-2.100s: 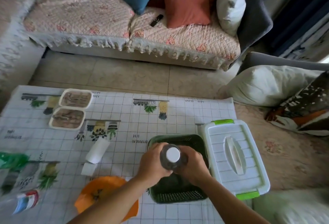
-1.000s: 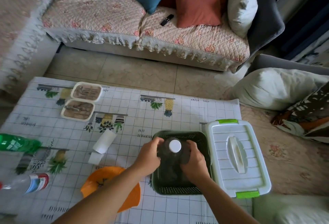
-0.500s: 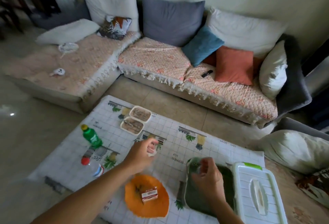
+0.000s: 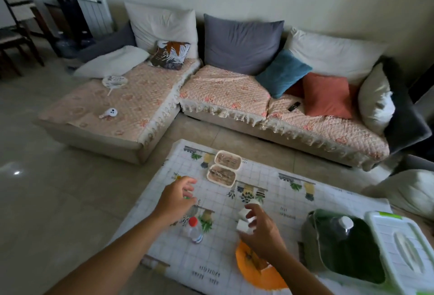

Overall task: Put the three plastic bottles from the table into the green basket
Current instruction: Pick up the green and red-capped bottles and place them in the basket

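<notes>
A dark bottle with a white cap [image 4: 345, 222] stands inside the green basket [image 4: 311, 236] at the table's right. A clear bottle with a red cap [image 4: 194, 229] stands on the table's left part. Just behind it is a green bottle [image 4: 178, 177], mostly hidden by my left hand [image 4: 176, 198], which hovers over it with fingers spread; only its yellow cap and a green sliver show. My right hand [image 4: 260, 229] is open above the middle of the table, holding nothing.
A white lidded box [image 4: 404, 247] touches the basket's right side. An orange plate [image 4: 258, 276] lies at the near edge under my right arm. A white roll [image 4: 244, 213] and two small trays [image 4: 225, 168] sit mid-table. A sofa stands beyond.
Both hands let go of the dark bottle, which now stands in the basket. My view swung left and up. My left hand reached left to the green bottle; my right hand followed.
</notes>
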A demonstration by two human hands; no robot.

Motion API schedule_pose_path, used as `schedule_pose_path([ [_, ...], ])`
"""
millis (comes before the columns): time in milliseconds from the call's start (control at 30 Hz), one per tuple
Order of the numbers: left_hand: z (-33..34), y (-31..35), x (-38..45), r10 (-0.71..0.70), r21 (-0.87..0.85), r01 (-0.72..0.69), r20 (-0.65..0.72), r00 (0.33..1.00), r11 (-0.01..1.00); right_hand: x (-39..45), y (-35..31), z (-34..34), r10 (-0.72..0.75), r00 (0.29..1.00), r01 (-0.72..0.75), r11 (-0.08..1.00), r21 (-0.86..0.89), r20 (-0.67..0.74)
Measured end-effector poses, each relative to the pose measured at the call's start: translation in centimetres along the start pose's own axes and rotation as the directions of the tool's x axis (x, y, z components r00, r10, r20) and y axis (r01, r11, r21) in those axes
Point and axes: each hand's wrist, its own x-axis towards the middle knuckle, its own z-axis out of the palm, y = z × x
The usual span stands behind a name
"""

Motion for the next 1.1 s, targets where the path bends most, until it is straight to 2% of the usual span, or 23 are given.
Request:
schedule_pose_path([
  [200,-6.2,-5.8,0.0,-0.077,-0.004,0.077,0.018,0.997,0.997,-0.1,-5.0,6.4,0.083,0.997,-0.083,0.996,0.021,0.007],
  [333,-7.9,-8.5,1.3,-0.13,-0.026,0.131,0.032,0.991,0.991,0.7,-6.4,8.8,0.141,0.99,-0.141,0.989,0.052,0.001],
  [700,-6.7,-15.1,5.6,-0.248,-0.022,0.254,0.149,0.957,0.967,5.1,-3.9,14.8,0.282,0.957,-0.288,0.95,0.123,0.064],
  [867,-5.5,-19.1,10.4,-0.242,0.068,0.232,0.277,0.93,0.97,6.9,-2.0,19.0,0.41,0.911,-0.413,0.902,0.127,0.044],
  [967,-5.3,-19.0,11.5,-0.23,0.086,0.214,0.265,0.937,0.973,6.8,-1.7,18.7,0.416,0.91,-0.413,0.905,0.105,-0.006],
  [1100,-2.8,-23.2,16.7,-0.213,0.11,0.185,0.362,0.908,0.977,8.2,0.2,23.0,0.508,0.86,-0.5,0.858,0.115,-0.045],
])
